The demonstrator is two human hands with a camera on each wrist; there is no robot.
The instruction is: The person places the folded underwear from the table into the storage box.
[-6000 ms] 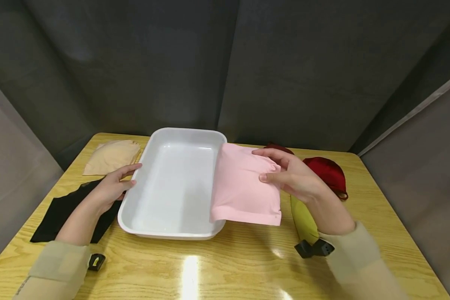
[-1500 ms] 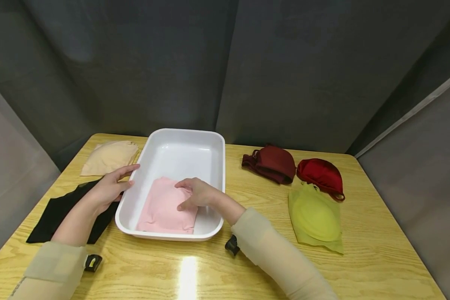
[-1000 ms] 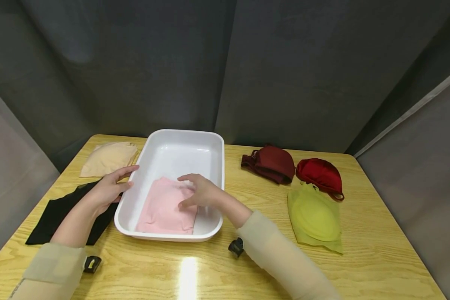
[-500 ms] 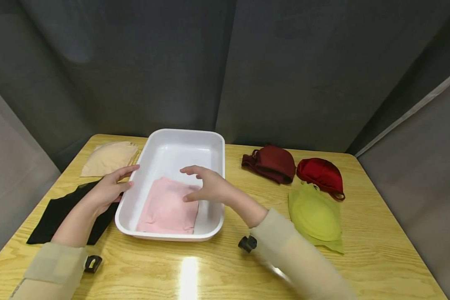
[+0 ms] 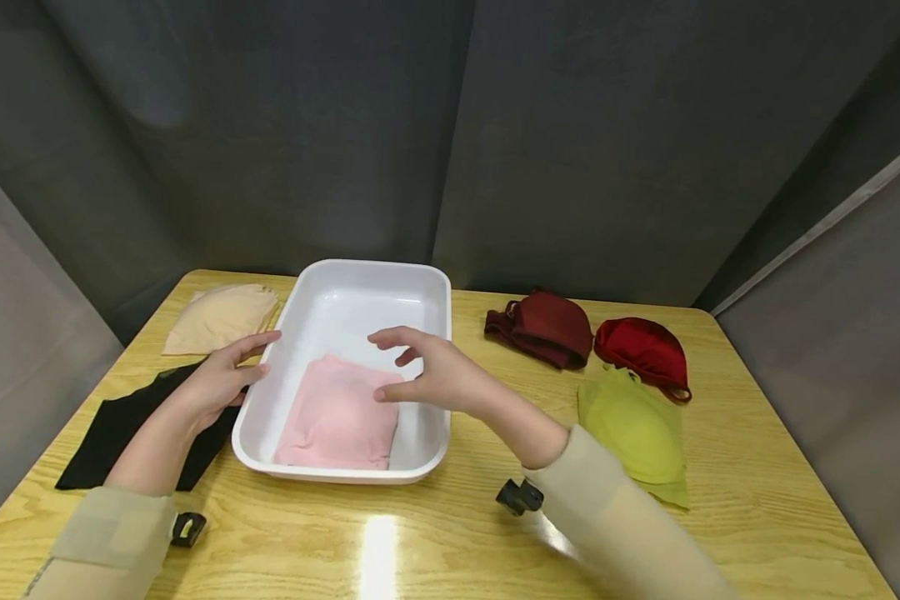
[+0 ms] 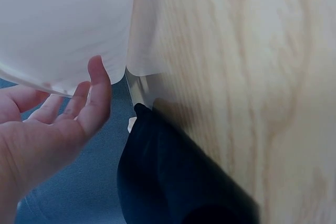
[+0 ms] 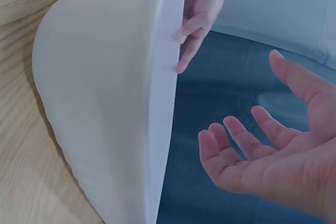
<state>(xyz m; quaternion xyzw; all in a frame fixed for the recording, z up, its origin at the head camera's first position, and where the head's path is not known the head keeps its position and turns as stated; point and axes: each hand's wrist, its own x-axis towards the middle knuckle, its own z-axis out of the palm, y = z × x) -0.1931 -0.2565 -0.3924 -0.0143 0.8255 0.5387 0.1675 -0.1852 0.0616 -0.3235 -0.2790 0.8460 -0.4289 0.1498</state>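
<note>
In the head view a white rectangular tray (image 5: pixel 352 318) stands on the wooden table with a folded pale pink bra (image 5: pixel 341 417) lying flat in its near half. My left hand (image 5: pixel 221 379) holds the tray's left rim, thumb and index fingertip at its top edge. The left wrist view shows the other fingers (image 6: pixel 95 100) against the outer wall below the rim. Above the tray's right side hovers my right hand (image 5: pixel 435 371), thumb and fingers spread apart with nothing between them. The right wrist view shows this hand (image 7: pixel 278 145) beyond the tray's rim, its palm bare.
A beige bra (image 5: pixel 221 319) and a black garment (image 5: pixel 120 425) lie left of the tray. On the right are a maroon bra (image 5: pixel 547 329), a bright red bra (image 5: pixel 641 350) and a yellow-green bra (image 5: pixel 637 433). A dark curtain (image 5: pixel 330 133) hangs behind the table.
The pink bra was in my right hand over the tray's right edge; now it lies inside, let go. Lately the right hand has risen and drawn right. My left hand stayed at the rim.
</note>
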